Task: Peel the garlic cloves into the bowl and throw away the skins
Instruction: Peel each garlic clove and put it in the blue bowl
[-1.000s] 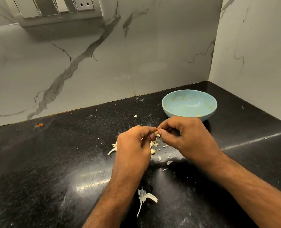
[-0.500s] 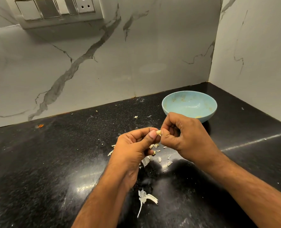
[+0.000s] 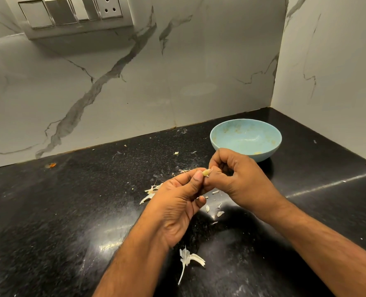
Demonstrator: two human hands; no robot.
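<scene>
While skins (image 3: pixel 191 259) litter the counter (image 3: pixel 49 211), left hand (image 3: pixel 177 202) and right hand (image 3: pixel 240 181) both pinch one garlic clove (image 3: pixel 206 173) (yellowish).

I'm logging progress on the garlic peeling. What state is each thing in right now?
Clove: pinched between both hands, above the counter.
Left hand: thumb and fingers grip the clove.
Right hand: fingers curled, pinching the clove's other end.
Bowl: upright on the counter; a yellowish bit shows inside.
Skins: loose, scattered on the counter, not thrown away.
Counter: littered with skin bits.
</scene>
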